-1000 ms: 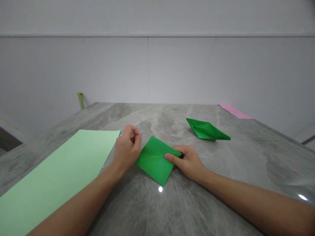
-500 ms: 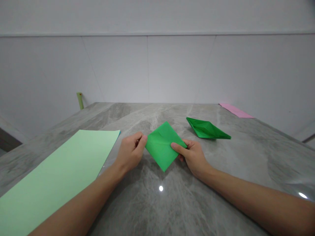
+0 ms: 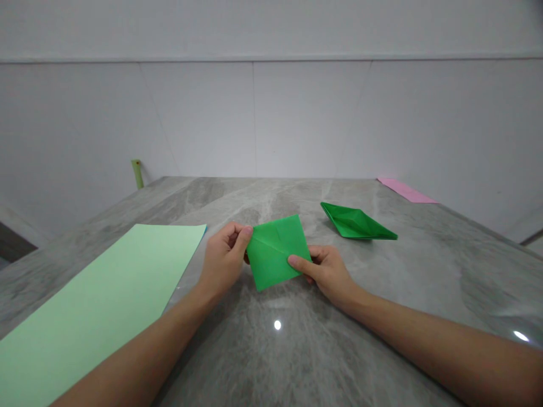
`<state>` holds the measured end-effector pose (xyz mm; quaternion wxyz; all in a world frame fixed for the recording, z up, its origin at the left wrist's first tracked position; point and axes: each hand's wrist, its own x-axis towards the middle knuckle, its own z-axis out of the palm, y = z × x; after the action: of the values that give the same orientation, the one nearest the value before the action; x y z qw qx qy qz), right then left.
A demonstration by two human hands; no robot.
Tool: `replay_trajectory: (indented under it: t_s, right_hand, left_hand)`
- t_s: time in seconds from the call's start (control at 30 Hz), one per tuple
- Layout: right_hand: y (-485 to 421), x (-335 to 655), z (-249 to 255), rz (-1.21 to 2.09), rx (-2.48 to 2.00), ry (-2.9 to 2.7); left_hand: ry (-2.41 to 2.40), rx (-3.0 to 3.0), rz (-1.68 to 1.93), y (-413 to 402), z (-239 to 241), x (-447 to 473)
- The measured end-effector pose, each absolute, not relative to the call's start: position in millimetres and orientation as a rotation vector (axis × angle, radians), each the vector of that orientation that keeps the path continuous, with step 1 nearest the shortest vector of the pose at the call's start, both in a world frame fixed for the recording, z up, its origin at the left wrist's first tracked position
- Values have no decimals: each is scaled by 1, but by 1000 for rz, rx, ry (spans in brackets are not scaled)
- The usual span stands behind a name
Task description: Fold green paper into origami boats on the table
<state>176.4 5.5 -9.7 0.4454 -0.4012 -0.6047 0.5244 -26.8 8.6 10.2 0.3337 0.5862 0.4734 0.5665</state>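
Observation:
A square of folded green paper (image 3: 275, 243) with a crease across it is held up over the table between both hands. My left hand (image 3: 227, 251) pinches its upper left corner between thumb and fingers. At the lower right side, my right hand (image 3: 328, 271) grips the paper, thumb on the front and fingers behind. Beyond my right hand lies a folded green paper boat (image 3: 358, 223), pointed at both ends.
Pale green paper sheets (image 3: 114, 282) lie on the left of the grey marbled table (image 3: 280, 362). A pink paper (image 3: 407, 190) rests at the far right edge. A light green object (image 3: 137, 173) stands by the white wall (image 3: 271, 118) at the back left.
The green paper has turned from a diamond to a more upright square and shifted slightly left. My right hand has moved a little left and down with it.

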Motion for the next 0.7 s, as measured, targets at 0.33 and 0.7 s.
replay_trajectory:
  t_s: [0.33,0.7]
  right_hand:
    - [2,176,-12,1517,-901,-1488]
    - [5,179,-17,1530,-931,-1532]
  left_hand:
    - [889,1025,1072,-5,5,-8]
    - [908,817,1227,3,17,-15]
